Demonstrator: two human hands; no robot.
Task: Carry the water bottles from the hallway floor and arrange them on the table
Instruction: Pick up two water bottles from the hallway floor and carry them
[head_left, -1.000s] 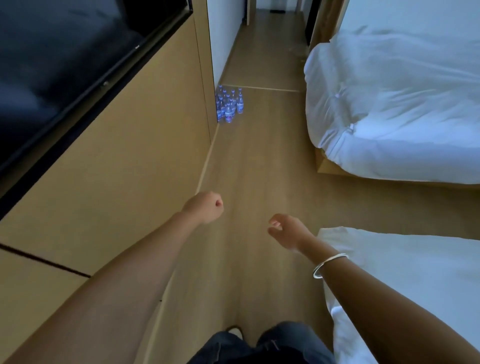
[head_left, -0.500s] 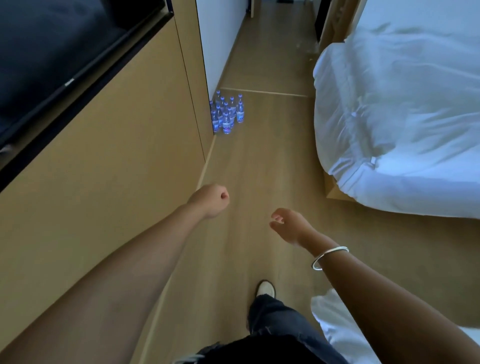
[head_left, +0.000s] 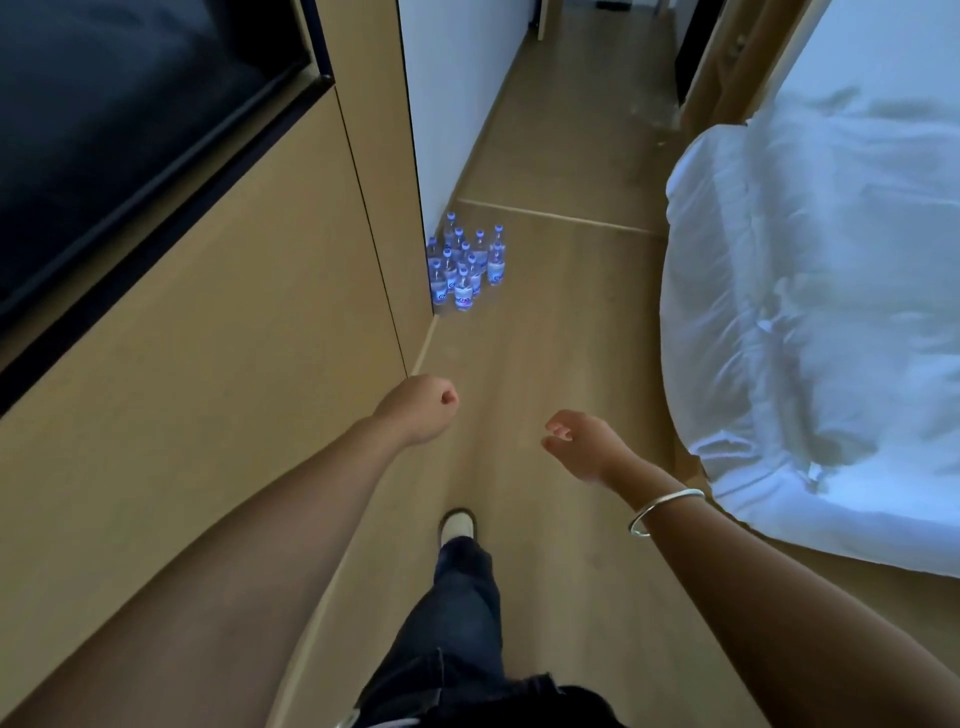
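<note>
Where the wood-panelled wall (head_left: 218, 364) ends at a corner, we see the water bottles (head_left: 464, 265) standing in a tight cluster on the wooden floor (head_left: 561, 332) — all upright, caps up, their long axes vertical, labels facing roughly toward us. The nearest ones sit right beside the corner; the group as a whole lies well ahead of us, at the mouth of the hallway.

Our left hand (head_left: 421, 410) hangs in the air with its fingers curled into a loose fist, holding nothing. Our right hand (head_left: 584, 444) is empty too, fingers relaxed and slightly bent, palm turned inward, a silver bangle (head_left: 662, 509) on the wrist. Both hands are well apart from the bottles and touch nothing.

Below them one leg in dark jeans (head_left: 462, 613) steps forward, ending in a pale shoe (head_left: 457, 525) on the floor. To the right a bed with a rumpled white duvet (head_left: 810, 312) narrows the passage — the strip of floor between it and the wall runs straight to the bottles. A dark screen (head_left: 119, 130) is mounted on the wall at upper left.
</note>
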